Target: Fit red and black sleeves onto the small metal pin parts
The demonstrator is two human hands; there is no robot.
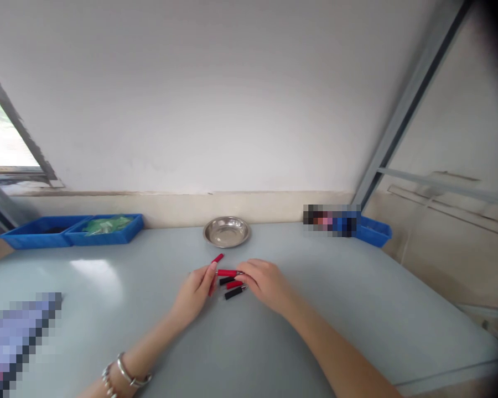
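Both of my hands meet over the middle of the table. A red pen (227, 273) lies level between them; its metal end runs into the fingers of my right hand (268, 282), which are closed on it. My left hand (195, 290) is closed too, thumb against fingers, at the pen's other end. Another red pen-like piece (218, 257) sticks up past the left thumb, its lower part hidden by that hand. Just below lie a black pen (234, 293), a red pen (234, 285) and a second black pen (227, 281), partly covered by the right fingers.
A round steel dish (227, 232) stands beyond my hands by the wall. Blue bins (103, 237) sit at the back left, one with green plastic. Another blue bin (373, 231) is at the back right, beside a blurred patch. A pixelated object (20, 337) lies front left.
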